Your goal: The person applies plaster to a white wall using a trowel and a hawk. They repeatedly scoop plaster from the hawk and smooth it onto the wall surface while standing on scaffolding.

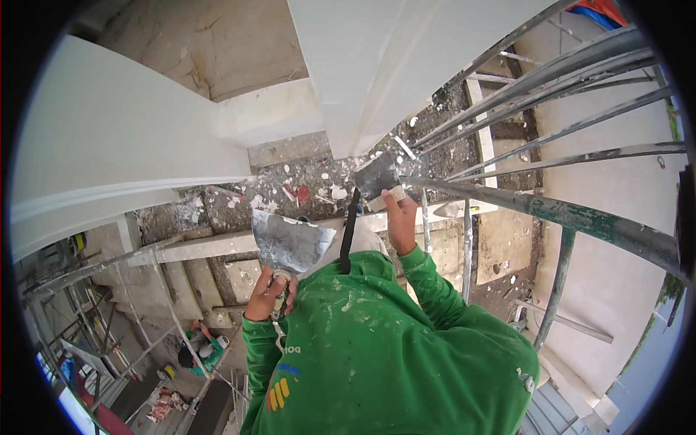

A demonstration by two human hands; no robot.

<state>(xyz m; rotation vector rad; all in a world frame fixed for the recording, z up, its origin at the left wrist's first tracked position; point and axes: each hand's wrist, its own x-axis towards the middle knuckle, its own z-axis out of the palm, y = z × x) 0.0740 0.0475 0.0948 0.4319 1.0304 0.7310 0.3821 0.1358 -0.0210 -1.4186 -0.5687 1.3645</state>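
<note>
at the left, the white wall ends in a lower edge, littered floor showing between it and the wide scraper. the left hand has its fingers wrapped around that scraper's handle, the blade standing out beyond them. a gap separates this blade from a smaller square blade, with a dark strap running between. the right hand pinches the square blade's near edge, most of it beyond the fingers, its far edge appearing close to the white column's lower end. just to the right, a scaffold pole narrows the open room.
</note>
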